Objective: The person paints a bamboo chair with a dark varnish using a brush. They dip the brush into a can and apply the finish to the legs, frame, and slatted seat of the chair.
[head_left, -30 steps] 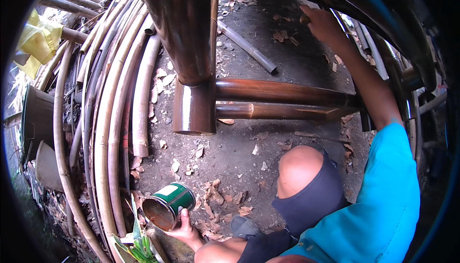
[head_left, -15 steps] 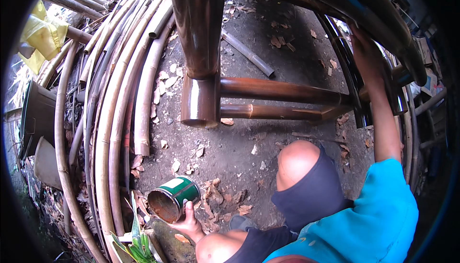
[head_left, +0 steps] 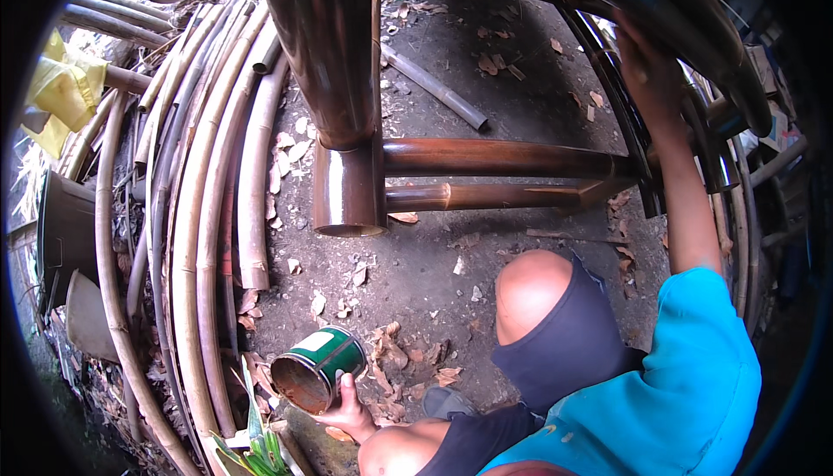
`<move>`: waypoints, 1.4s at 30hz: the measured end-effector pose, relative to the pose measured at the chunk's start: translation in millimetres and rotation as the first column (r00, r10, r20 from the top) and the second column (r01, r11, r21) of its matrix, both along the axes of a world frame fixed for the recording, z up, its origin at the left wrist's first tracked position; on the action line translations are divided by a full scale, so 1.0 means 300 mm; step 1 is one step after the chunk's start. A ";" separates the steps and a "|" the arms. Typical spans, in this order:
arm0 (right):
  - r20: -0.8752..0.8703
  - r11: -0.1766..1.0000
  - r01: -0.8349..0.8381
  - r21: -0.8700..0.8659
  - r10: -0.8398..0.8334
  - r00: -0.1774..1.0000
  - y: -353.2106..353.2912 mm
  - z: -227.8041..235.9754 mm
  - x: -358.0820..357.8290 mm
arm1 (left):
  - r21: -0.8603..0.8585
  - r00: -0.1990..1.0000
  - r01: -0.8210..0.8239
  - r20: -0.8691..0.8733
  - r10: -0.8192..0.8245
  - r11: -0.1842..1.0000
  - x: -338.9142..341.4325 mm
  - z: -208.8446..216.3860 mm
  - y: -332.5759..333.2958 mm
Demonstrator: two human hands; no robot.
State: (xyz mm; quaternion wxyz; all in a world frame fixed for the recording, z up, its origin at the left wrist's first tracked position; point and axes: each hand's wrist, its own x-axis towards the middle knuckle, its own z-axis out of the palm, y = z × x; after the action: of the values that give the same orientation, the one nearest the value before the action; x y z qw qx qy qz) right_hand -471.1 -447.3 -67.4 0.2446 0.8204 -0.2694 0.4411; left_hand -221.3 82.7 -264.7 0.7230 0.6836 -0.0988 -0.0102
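Observation:
My left hand grips a green metal can with a pale label, tilted so its open mouth shows a brown, stained inside. Up at the right, my right hand is raised against the glossy dark-brown bamboo frame, just under its thick upper rail. Its fingers look curled; what is in them is shaded and cannot be made out. The frame's thick bamboo leg ends in a shiny cut end piece, from which two brown crossbars run toward the right.
Long bamboo poles lie bundled along the left. A short grey pole rests on the dirt ground beyond the crossbars. Dry leaves are scattered near the can, and a green plant stands at the lower left. Yellow cloth hangs far left.
My right hand has shifted slightly left and nearer along the upper rail. The view has moved a little, so the frame appears further left. The can stays in my left hand.

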 end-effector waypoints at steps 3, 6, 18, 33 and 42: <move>0.008 0.990 0.081 0.117 -0.082 0.997 0.009 -0.002 0.002 | 0.083 0.999 0.034 0.017 -0.035 0.996 0.026 -0.012 -0.015; -0.099 0.968 -0.244 0.052 0.249 0.964 0.043 -0.008 0.261 | 0.037 0.998 0.016 0.067 -0.018 0.999 0.039 0.020 -0.017; -0.269 0.957 0.287 -0.027 -0.284 0.920 -0.064 -0.041 -0.140 | 0.103 1.000 -0.012 0.025 0.010 0.995 0.063 0.024 0.041; -0.494 0.925 0.197 0.326 -0.011 0.869 0.028 -0.163 0.138 | 0.053 0.997 -0.067 0.033 0.065 0.996 0.008 0.003 0.037; -0.641 0.846 0.532 -0.008 -0.413 0.647 0.147 -0.003 -0.123 | 0.060 1.000 -0.006 -0.021 0.008 0.998 0.020 -0.013 0.025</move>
State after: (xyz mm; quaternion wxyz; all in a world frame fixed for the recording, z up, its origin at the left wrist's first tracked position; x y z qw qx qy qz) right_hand -508.0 -403.3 -68.3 0.3501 0.8375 -0.4177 0.0401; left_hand -215.2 90.3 -268.6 0.7034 0.7051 -0.0884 -0.0179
